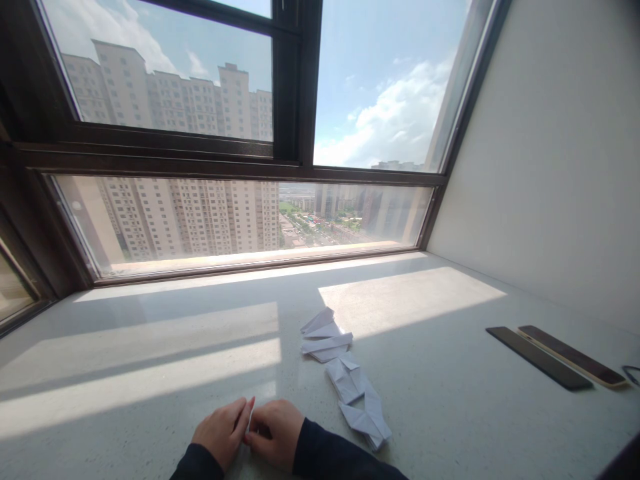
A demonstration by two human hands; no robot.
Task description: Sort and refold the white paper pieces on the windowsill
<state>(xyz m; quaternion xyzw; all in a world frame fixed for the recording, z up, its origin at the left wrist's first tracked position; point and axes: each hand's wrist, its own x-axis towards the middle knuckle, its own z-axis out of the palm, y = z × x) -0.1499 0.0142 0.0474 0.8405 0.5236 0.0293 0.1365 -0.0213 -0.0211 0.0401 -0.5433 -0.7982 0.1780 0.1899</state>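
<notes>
Both hands meet low in the head view, over the pale speckled surface. My left hand (224,430) has its fingers pressed together against a thin piece of white paper (249,420). On the paper's other side, my right hand (278,428) is closed with curled fingers. Only a narrow edge of the paper shows between them; the rest is hidden. Right of my hands lies a row of folded white paper pieces (345,379), some overlapping. Further back in that row sit a flat folded strip (327,345) and a pointed paper fold (321,323).
Two long dark flat objects (543,359) lie side by side on the white ledge (440,413) at the right. A dark cable (631,375) shows at the right edge. A dark-framed window (225,170) stands behind, and a white wall (545,167) bounds the right.
</notes>
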